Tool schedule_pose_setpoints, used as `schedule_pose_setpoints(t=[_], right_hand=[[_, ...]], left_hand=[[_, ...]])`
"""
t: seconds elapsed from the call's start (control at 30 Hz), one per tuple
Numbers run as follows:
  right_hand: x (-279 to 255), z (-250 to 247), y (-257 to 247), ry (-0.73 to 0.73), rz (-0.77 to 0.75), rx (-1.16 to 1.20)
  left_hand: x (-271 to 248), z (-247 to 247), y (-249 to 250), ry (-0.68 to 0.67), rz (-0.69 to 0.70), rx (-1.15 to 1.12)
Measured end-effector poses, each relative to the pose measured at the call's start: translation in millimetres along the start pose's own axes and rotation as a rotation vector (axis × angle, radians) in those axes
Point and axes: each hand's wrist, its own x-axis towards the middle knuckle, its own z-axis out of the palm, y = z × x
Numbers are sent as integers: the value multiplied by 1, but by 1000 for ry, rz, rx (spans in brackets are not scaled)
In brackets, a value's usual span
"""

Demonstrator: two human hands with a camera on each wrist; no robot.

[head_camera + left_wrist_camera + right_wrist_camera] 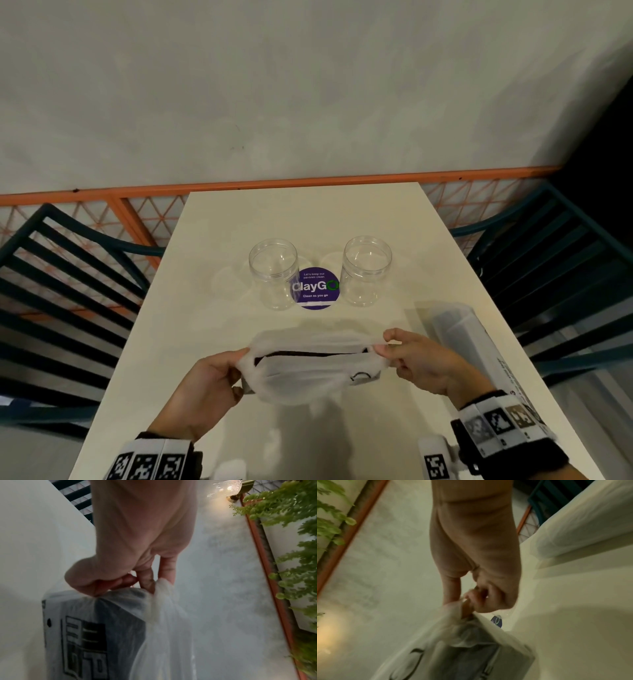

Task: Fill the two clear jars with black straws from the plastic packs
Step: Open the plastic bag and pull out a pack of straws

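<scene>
Two clear jars stand upright and open on the white table (pixel 239 428): the left jar (pixel 274 274) and the right jar (pixel 366 270). In front of them I hold a milky plastic pack (pixel 308 377) of black straws (pixel 308 354) above the table, its mouth stretched wide. My left hand (pixel 236 363) pinches the pack's left edge (pixel 159 592). My right hand (pixel 385 347) pinches its right edge (pixel 462 609). A second, closed pack (pixel 459 332) lies on the table to the right, its side (pixel 583 524) showing in the right wrist view.
A round purple sticker (pixel 317 287) lies on the table between the jars. Dark slatted chairs flank the table on the left (pixel 68 274) and on the right (pixel 555 267). An orange rail (pixel 308 183) and a pale wall stand behind the table's far edge.
</scene>
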Motion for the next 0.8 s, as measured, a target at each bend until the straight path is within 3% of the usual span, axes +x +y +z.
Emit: schedule_pose_setpoints(t=[0.17, 0.27, 0.37, 0.47, 0.57, 0.7, 0.8], right_hand=[[-6, -9, -6, -168, 29, 277], [-4, -8, -5, -184, 21, 343], [-3, -6, -2, -198, 30, 322], [-5, -7, 1, -181, 23, 141], [-4, -3, 1, 23, -2, -225], [-4, 6, -1, 149, -139, -474], [-4, 10, 3, 201, -286, -625]], left_hand=[[6, -5, -8, 145, -68, -250], [4, 1, -9, 176, -87, -126], [2, 1, -11, 127, -37, 151], [-2, 4, -13, 133, 57, 356], [2, 8, -17, 206, 117, 388], [12, 13, -29, 442, 235, 375], [15, 16, -31, 655, 328, 498]])
